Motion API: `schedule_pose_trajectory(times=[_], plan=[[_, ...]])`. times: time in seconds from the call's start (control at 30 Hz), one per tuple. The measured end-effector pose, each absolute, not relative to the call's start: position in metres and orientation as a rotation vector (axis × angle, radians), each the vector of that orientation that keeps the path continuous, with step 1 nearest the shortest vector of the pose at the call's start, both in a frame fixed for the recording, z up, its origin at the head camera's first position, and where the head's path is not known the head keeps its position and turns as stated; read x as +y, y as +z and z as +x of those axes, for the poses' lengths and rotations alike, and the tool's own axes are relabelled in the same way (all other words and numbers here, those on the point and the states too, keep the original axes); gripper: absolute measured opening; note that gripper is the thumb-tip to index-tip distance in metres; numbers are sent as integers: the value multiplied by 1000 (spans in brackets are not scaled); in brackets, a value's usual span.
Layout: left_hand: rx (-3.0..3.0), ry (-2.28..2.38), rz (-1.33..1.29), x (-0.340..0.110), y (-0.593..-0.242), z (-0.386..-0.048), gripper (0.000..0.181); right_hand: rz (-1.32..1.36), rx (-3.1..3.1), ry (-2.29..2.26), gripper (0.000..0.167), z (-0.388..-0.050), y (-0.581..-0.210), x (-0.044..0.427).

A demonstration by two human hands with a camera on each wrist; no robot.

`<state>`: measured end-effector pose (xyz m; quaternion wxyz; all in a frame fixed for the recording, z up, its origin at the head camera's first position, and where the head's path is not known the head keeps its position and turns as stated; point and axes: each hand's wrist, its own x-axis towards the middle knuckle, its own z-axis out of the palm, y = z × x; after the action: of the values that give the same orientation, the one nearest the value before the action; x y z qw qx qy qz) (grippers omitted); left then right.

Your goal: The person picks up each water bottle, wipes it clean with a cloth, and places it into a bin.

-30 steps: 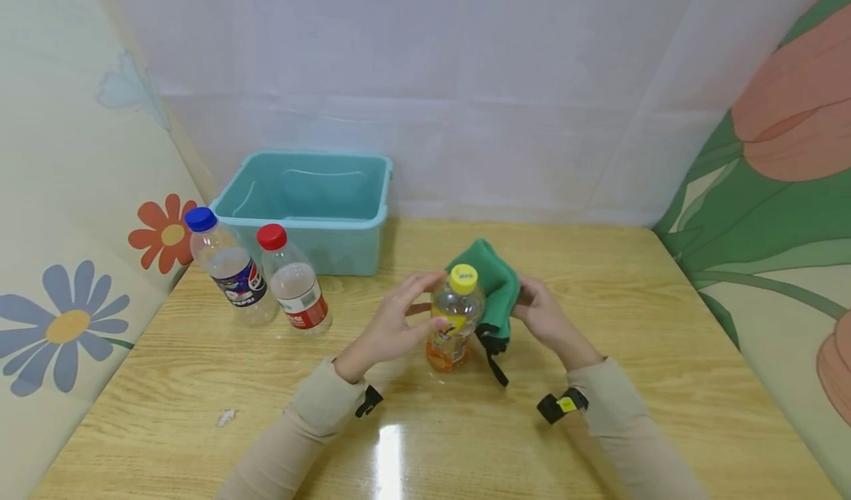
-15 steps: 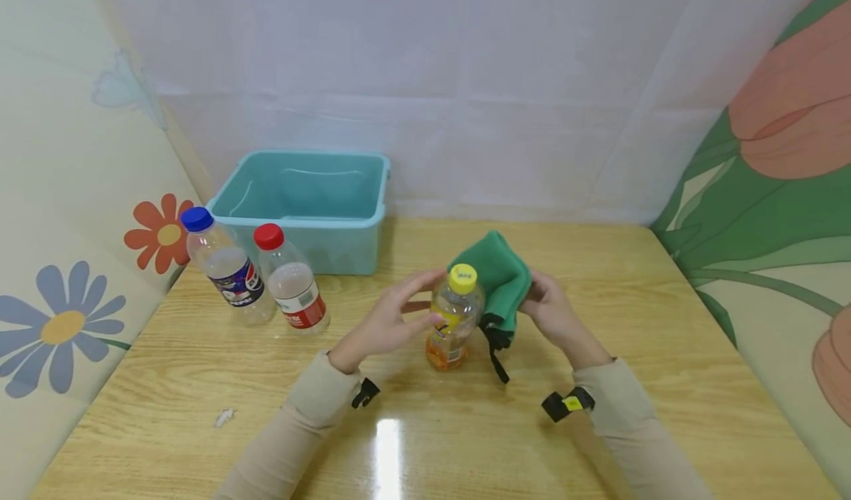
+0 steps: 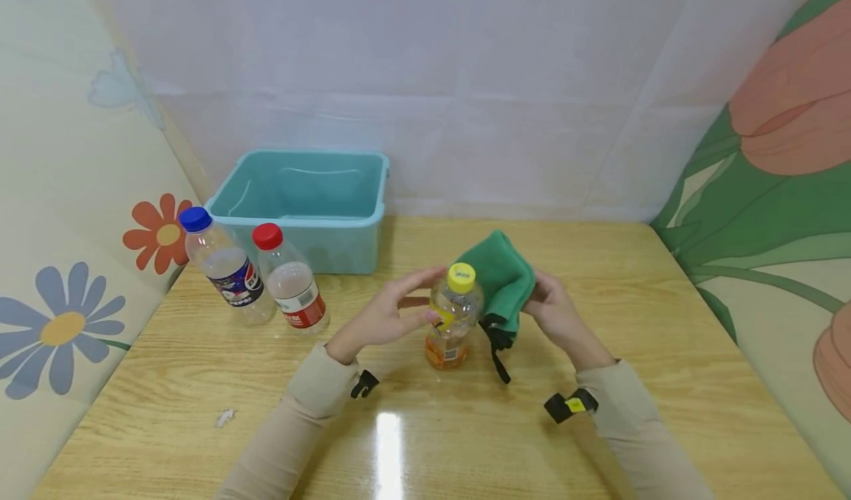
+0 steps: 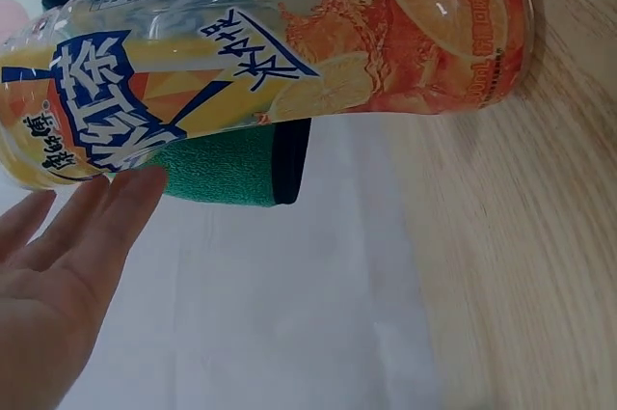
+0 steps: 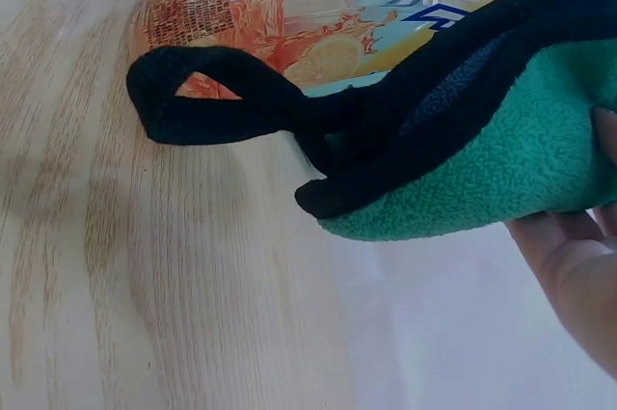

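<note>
Green cloth (image 3: 501,271) and right hand (image 3: 553,309) have shifted toward 3 o'clock. Bench (image 3: 665,337) carries teal bin (image 3: 299,223), 10 o'clock of yellow-capped bottle (image 3: 459,319). Bottle roughly upright, left hand (image 3: 385,315) gripping it. Right hand grips cloth, 1–2 o'clock of bottle.

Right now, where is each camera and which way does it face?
Head: worn there, looking forward and down at the table and tub; left hand, right hand and sleeves show.
Left wrist: worn there, facing the yellow-capped bottle; part of that hand shows.
Right wrist: worn there, facing the cloth; part of that hand shows.
Wrist views share that bottle and cloth.
</note>
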<state>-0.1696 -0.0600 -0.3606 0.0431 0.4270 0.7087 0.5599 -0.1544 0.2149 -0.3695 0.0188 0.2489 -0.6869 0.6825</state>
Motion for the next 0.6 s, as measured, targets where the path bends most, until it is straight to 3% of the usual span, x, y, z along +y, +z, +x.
schedule_pose_trajectory(times=[0.33, 0.6], plan=[[2516, 1680, 1143, -59, -357, -152, 62, 802, -2118, 2092, 62, -150, -364, 213], [2729, 1561, 1209, -51, -353, -139, 61, 857, -2125, 1970, 64, -149, -355, 206]])
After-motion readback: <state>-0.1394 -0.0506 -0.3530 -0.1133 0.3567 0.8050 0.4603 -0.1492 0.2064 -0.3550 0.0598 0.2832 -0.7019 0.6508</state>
